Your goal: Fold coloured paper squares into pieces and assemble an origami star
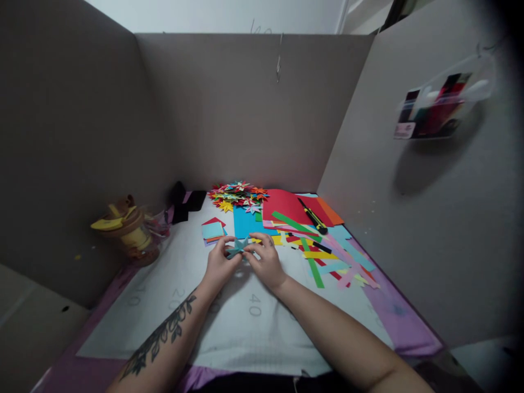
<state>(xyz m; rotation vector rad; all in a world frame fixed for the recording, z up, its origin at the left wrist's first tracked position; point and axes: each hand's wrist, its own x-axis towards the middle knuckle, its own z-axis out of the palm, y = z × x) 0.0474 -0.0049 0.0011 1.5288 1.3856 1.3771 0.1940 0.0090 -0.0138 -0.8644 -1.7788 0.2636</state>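
Between both hands, raised a little over the white sheet, is a light-blue folded paper star [240, 246]. My left hand [221, 262] pinches its left side, thumb and fingers closed on it. On the star's right side, my right hand [266, 261] grips with thumb and fingertips. Parts of the star are hidden behind the fingers. Just beyond my left hand lies a small stack of coloured paper squares [213, 230], light blue on top. Farther back is a heap of many-coloured folded paper stars [237, 195].
Paper strips and scraps [315, 268] spread over the right side. A yellow-and-black box cutter [313, 216] lies on red paper [282, 206]. A brown pot [137, 234] stands at left near black pieces [195, 201]. Grey panels enclose three sides; a clear pouch [442, 106] hangs right.
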